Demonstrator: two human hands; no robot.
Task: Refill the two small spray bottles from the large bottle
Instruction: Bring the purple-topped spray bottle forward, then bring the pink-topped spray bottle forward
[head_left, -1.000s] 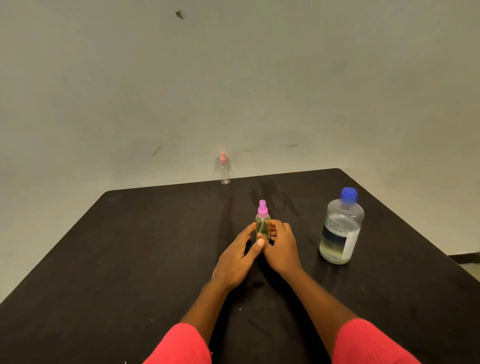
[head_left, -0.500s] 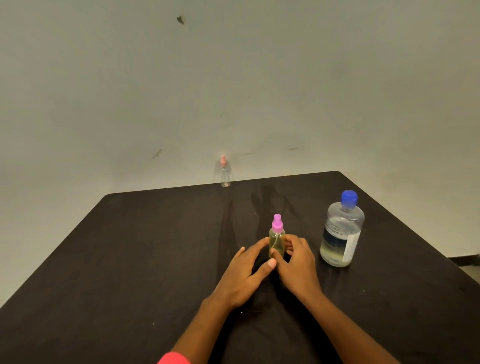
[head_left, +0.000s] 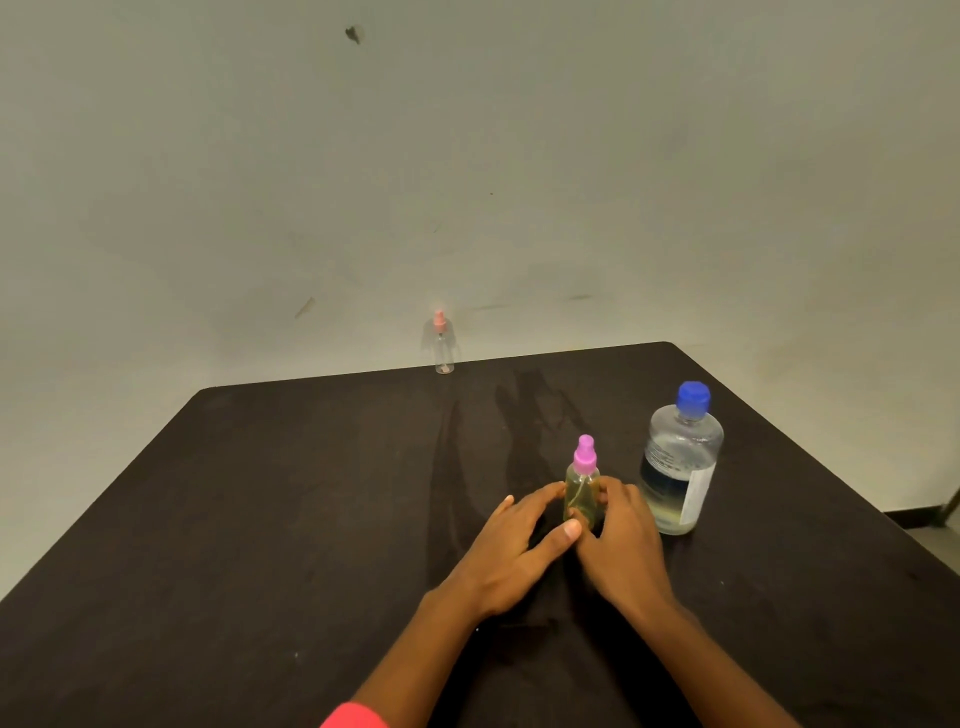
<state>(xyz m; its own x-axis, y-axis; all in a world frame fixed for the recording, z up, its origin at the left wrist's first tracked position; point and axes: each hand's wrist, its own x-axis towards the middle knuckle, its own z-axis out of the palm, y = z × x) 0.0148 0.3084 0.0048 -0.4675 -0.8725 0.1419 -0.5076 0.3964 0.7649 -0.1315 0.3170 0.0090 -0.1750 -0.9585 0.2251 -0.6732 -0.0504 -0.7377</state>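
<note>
Magenta-capped spray bottle (head_left: 583, 499) stands upright on the dark table (head_left: 260, 519), a little toward 4 o'clock from the table's middle, and through the head camera I see yellowish liquid inside it. Both hands are on it. The left hand (head_left: 511, 551) reaches in from 7 o'clock and grasps it, forefinger on its 9 o'clock side and thumb curled across the lower front. The right hand (head_left: 626, 545) comes in from 5 o'clock with its fingers wrapped against the 3 o'clock side. At 3 o'clock of the magenta-capped spray bottle, just beside the right hand, I see the large bottle (head_left: 680, 467) upright, its blue cap (head_left: 693, 399) on and liquid low in its body. At 12 o'clock, well apart at the table's far edge near the wall (head_left: 467, 156), stands the second spray bottle (head_left: 443, 345), clear with a pale pink top. A red sleeve (head_left: 353, 717) shows at 6 o'clock
</note>
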